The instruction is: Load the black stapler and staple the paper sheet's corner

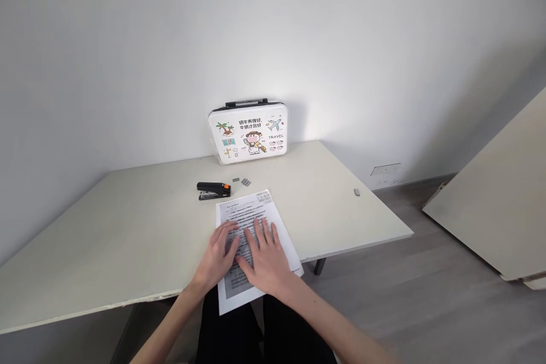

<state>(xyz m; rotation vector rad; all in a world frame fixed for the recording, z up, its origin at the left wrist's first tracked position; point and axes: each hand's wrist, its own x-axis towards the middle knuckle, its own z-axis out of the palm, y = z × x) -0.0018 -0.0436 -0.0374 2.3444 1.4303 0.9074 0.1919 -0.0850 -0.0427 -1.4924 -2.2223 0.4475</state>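
Note:
A printed sheet of paper (pixel 279 230) lies at the table's front edge, its lower end sticking out past the edge above my lap. Whether it is one sheet or a stack, I cannot tell. My left hand (pixel 218 259) rests on the paper's left side, fingers bent but apart. Flat on the middle of the page is my right hand (pixel 268 259), with its fingers spread. Some of the printed text is hidden under both hands. Just beyond the paper's top left corner sits a black stapler (pixel 213 190) with an orange patch. Several grey staple strips (pixel 245 182) lie beside it.
A white case (pixel 251 148) with cartoon prints and a black handle stands against the wall at the back. One small grey piece (pixel 357 192) lies near the right edge of the pale table (pixel 128 239). A pale panel (pixel 490 199) stands at the far right.

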